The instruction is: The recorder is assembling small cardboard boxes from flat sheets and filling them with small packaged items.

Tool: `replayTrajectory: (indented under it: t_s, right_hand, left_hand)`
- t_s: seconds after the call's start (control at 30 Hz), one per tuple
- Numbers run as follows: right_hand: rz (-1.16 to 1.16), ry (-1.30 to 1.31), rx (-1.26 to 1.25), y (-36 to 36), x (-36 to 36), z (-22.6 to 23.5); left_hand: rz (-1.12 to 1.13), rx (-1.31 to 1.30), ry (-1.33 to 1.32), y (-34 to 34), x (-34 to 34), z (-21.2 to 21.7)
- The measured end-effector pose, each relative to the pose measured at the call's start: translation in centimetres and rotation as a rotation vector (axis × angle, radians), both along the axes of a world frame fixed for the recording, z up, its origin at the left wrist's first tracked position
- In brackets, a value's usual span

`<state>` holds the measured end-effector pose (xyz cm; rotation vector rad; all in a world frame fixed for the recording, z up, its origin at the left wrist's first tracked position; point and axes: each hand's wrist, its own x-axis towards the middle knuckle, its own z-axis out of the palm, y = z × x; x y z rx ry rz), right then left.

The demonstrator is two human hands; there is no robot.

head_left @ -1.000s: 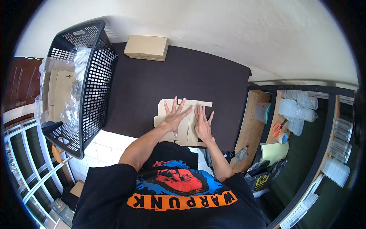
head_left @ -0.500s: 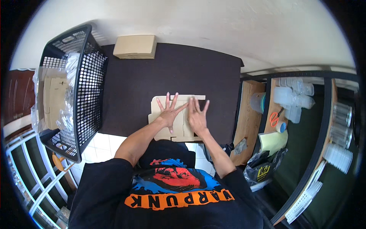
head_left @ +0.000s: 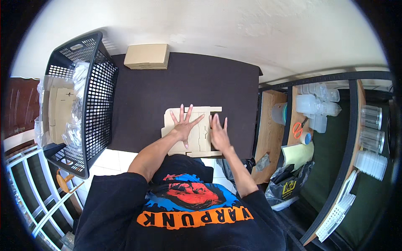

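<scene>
Both hands (head_left: 181,129) (head_left: 219,137) at cardboard (head_left: 194,137), farther apart

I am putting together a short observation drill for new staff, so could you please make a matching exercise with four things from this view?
Things
1. left hand
2. cardboard box
3. plastic basket
4. scissors

Places, colours and states
A. orange-handled, to the right of the table
B. fingers spread over the flat cardboard sheet
C. black, with mesh-like sides, at the table's left
D. brown, at the table's far edge

Right pairs: 1-B, 2-D, 3-C, 4-A
</scene>
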<state>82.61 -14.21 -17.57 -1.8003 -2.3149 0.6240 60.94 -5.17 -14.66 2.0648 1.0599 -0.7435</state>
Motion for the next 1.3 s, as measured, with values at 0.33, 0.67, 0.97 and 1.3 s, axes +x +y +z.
replayTrajectory:
  t_s: [0.33,0.67,0.97,1.3]
  right_hand:
    - [0.237,-0.275,-0.025,0.9,-1.0,1.0]
    - [-0.683,0.032,0.001,-7.8,-2.1,-1.8]
    - [-0.722,-0.038,-0.328,-2.7,0.6,1.8]
    - [-0.641,-0.084,-0.398,-4.5,-0.8,1.8]
  left_hand:
    - [0.016,-0.006,-0.017,-0.2,0.2,-0.3]
    - [0.032,0.019,-0.019,0.0,0.1,0.0]
    - [0.011,0.009,0.01,0.0,0.6,0.2]
    - [0.027,0.01,0.011,-0.1,0.6,0.5]
